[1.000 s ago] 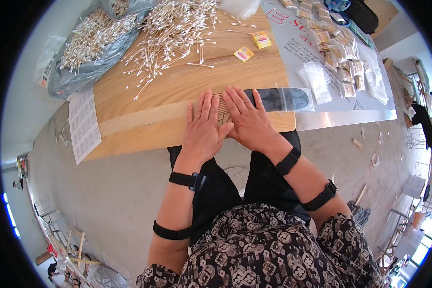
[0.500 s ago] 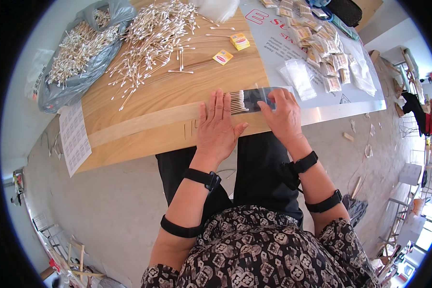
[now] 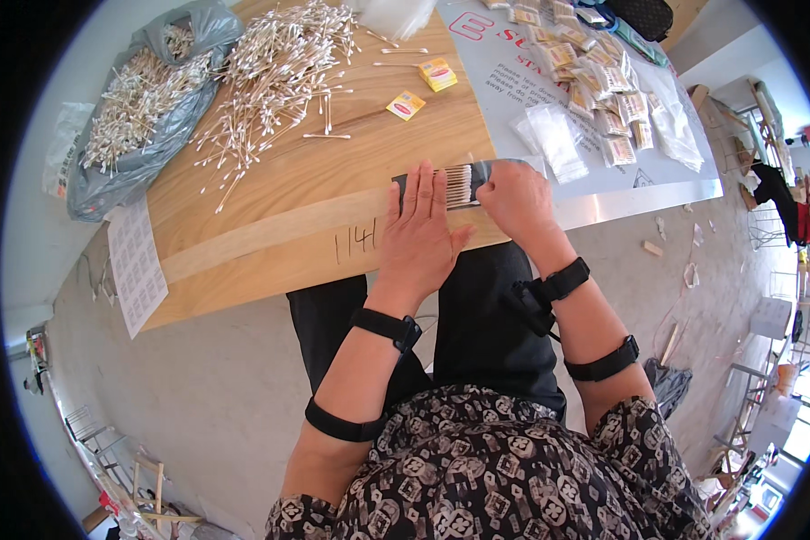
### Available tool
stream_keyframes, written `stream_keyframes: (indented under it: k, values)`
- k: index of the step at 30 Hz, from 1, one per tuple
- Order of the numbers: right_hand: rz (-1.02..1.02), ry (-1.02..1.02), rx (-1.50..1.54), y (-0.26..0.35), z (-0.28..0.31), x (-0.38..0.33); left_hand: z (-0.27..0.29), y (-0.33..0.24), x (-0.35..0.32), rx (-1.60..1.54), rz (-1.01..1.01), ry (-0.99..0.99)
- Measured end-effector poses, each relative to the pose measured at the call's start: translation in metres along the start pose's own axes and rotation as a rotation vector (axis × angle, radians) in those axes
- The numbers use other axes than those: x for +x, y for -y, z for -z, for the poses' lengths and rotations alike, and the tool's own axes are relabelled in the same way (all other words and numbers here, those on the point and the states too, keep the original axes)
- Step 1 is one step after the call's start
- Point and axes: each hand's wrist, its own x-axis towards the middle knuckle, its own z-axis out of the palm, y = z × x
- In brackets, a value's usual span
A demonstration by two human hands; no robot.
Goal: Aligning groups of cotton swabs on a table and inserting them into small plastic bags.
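Note:
A row of cotton swabs (image 3: 459, 184) lies side by side on a dark strip (image 3: 482, 171) near the table's front edge. My left hand (image 3: 420, 211) lies flat over the left part of the row, fingers stretched and pointing away from me. The strip's left end shows beyond its fingers. My right hand (image 3: 517, 198) is closed, fingers curled down at the strip's right end, just beside the swab tips. What its fingertips grip is mostly hidden, but the strip runs into them. Two yellow-and-red printed packs, a flat one (image 3: 406, 105) and a stacked one (image 3: 438, 74), lie farther back.
Loose swabs (image 3: 279, 72) are heaped at the back, beside a grey plastic bag (image 3: 166, 171) full of swabs. Packed swab bags (image 3: 603, 81) and clear empty sleeves (image 3: 556, 144) lie on the right sheet. A printed label sheet (image 3: 138, 270) hangs over the left edge.
My right hand has curled from a loose pinch into a fist at the strip. My left hand and the swabs have shifted slightly right, uncovering the strip's left end.

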Motion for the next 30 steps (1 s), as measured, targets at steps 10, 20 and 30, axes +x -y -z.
stream_keyframes:
  k: [10,20,30]
  values:
    - [-0.053,0.011,0.238,-0.013,0.001,0.001,-0.006,-0.012,0.007,-0.037,-0.003,0.006]
    - [-0.025,-0.044,0.205,-0.012,-0.003,-0.001,-0.021,-0.033,0.015,-0.035,0.036,-0.098]
    - [0.058,-0.194,0.322,-0.025,-0.012,-0.006,-0.024,-0.043,0.021,-0.077,0.041,-0.048]
